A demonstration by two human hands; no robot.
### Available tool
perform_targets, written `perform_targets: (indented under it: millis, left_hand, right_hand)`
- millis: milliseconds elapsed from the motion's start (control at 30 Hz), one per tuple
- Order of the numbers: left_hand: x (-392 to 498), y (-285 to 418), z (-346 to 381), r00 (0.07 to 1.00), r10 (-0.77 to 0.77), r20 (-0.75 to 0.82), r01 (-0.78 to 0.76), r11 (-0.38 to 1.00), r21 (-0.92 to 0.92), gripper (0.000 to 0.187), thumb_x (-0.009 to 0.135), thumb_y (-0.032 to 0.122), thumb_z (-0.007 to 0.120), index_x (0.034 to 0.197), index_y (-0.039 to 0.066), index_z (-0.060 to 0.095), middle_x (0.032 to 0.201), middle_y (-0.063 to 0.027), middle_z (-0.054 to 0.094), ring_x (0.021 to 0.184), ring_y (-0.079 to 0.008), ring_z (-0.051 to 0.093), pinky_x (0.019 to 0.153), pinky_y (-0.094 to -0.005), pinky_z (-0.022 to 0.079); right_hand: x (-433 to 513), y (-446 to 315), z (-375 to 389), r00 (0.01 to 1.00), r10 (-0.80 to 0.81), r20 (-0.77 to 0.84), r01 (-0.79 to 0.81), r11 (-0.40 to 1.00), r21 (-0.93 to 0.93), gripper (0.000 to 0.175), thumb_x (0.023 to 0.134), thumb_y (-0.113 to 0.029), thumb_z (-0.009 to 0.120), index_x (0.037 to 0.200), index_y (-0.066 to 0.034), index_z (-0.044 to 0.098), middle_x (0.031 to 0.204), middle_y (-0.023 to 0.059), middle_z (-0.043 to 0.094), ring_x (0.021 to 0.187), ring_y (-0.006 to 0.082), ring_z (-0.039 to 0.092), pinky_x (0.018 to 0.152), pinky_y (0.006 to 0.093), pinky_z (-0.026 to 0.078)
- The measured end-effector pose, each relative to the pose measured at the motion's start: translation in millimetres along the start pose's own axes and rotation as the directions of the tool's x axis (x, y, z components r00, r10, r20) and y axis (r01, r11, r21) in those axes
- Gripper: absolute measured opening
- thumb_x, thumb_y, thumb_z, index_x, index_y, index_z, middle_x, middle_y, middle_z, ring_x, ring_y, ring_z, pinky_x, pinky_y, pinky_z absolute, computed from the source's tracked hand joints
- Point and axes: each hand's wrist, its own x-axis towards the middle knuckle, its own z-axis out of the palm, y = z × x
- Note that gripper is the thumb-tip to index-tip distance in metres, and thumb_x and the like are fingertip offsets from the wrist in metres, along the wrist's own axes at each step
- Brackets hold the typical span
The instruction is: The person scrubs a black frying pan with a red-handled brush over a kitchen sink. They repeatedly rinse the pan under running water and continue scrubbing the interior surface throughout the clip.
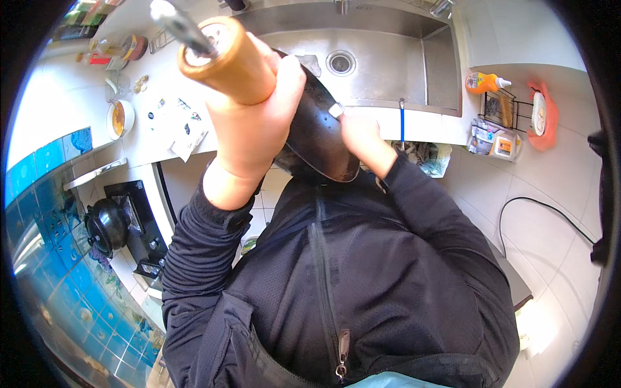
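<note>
My left hand (252,116) grips the wooden handle (228,63) of a dark metal wok (320,131). The handle points up towards the camera, with a metal hanging loop at its end. The wok is tilted on its side in front of my body, near the counter's front edge, and a few drops show on its surface. My right hand (361,136) is at the wok's right side, with its fingers closed round a small white piece (335,110) against the metal; what the piece is cannot be told.
Beyond the wok lies a steel sink (383,63). A blue-handled tool (402,121) rests on its front ledge, above a lined bin (434,157). At left are a bowl (120,120) and a printed plastic bag (177,123); at right, an orange bottle (485,83) and a wire rack (521,114).
</note>
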Motion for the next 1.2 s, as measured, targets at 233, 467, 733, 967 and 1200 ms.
perform_targets:
  millis: [233,467,733,967,1200]
  left_hand:
    - [-0.1,-2.0,-1.5,1.0,0.013,-0.003,-0.013,1.0,0.006,0.021,0.092,-0.007,0.056,0.082,0.005,0.042,0.061,-0.0035,0.049,0.049,-0.0119,0.047,0.05,-0.0265,0.043]
    - [6.3,-2.8,-2.3,0.998,-0.06,-0.026,0.06,0.998,-0.017,0.02,0.086,-0.007,0.064,0.084,0.004,0.047,0.067,-0.0013,0.052,0.057,-0.0107,0.052,0.055,-0.0254,0.045]
    - [7.5,1.4,0.4,0.999,-0.024,0.022,0.023,1.0,0.02,0.019,0.089,-0.006,0.061,0.084,0.004,0.045,0.064,-0.0019,0.049,0.054,-0.0115,0.048,0.056,-0.0276,0.045]
    - [5.8,-2.3,0.5,0.999,0.004,0.043,-0.006,0.999,0.045,0.021,0.094,-0.005,0.055,0.083,0.005,0.041,0.058,-0.0021,0.046,0.047,-0.0111,0.044,0.051,-0.0277,0.044]
    - [3.1,-1.0,-0.7,0.99,-0.122,-0.071,0.106,0.974,-0.201,0.019,0.084,-0.005,0.068,0.085,0.005,0.052,0.075,-0.0012,0.059,0.056,-0.0096,0.056,0.052,-0.0231,0.047]
  right_hand:
    - [2.5,0.6,-4.1,1.0,0.001,0.003,-0.001,0.998,0.055,0.028,0.096,-0.019,0.047,0.112,-0.0128,0.068,0.096,0.0147,0.073,0.093,0.0301,0.071,0.079,0.0438,0.056]
    - [16.7,-5.3,-13.5,0.982,-0.099,-0.161,0.112,0.991,0.075,0.023,0.094,-0.021,0.049,0.093,-0.0134,0.071,0.084,0.0142,0.072,0.083,0.0324,0.071,0.07,0.0459,0.056]
    - [22.2,6.0,2.6,0.981,-0.075,-0.177,0.102,0.983,0.151,0.025,0.094,-0.025,0.048,0.098,-0.0131,0.07,0.087,0.0141,0.071,0.085,0.0334,0.071,0.072,0.0473,0.055]
    - [27.8,8.2,5.1,0.995,-0.088,-0.048,0.096,0.979,0.179,0.027,0.095,-0.028,0.049,0.1,-0.0134,0.071,0.091,0.0166,0.071,0.088,0.0342,0.07,0.074,0.0471,0.055]
    - [21.4,7.0,6.1,0.99,-0.097,-0.103,0.112,0.981,0.157,0.027,0.096,-0.027,0.048,0.102,-0.0147,0.071,0.093,0.0153,0.071,0.09,0.0334,0.07,0.077,0.0457,0.055]
